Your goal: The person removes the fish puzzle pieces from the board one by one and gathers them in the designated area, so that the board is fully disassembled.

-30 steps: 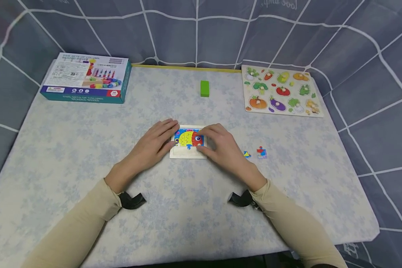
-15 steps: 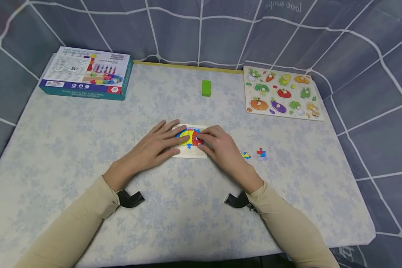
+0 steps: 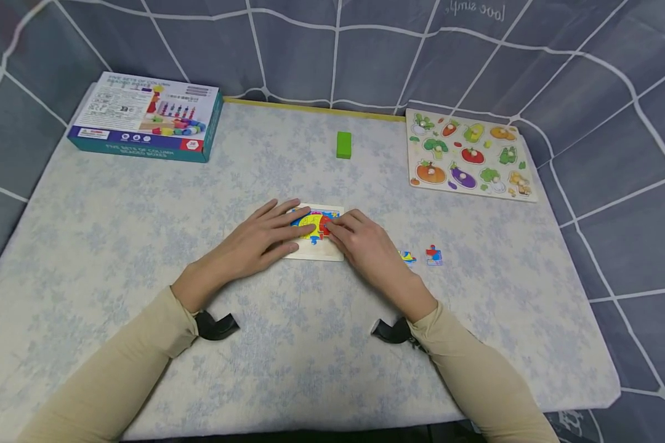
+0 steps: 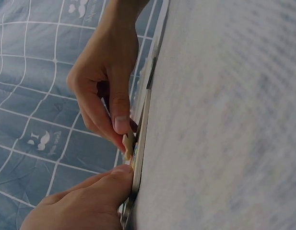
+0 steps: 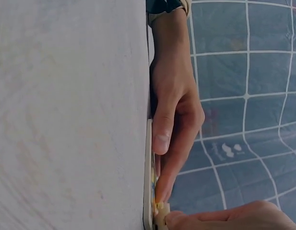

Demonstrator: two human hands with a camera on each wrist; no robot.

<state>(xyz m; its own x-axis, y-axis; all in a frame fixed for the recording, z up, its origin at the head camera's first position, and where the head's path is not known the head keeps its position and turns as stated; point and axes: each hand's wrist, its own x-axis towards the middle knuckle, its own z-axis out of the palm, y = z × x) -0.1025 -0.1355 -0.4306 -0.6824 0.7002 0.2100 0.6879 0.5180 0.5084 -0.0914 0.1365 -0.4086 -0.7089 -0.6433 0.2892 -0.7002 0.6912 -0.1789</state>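
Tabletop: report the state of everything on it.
Fish jigsaw board, partly filled, near strip bare where visible.
Jigsaw piece, pinched by the right hand.
Loose jigsaw pieces, off the board.
Beaded-boxes carton, closed, flat.
Vegetable puzzle board, face up, cutouts apparently seated.
Green block, untouched.

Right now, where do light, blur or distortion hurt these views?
Head: fairly even light; lines on the curtain bow, perhaps partly from folds, and small print on the box is too soft to read. Left wrist: dimmer, tablecloth blurred, right hand clearer. Right wrist: also dim, tablecloth smeared, left hand fairly clear, puzzle nearly edge-on.
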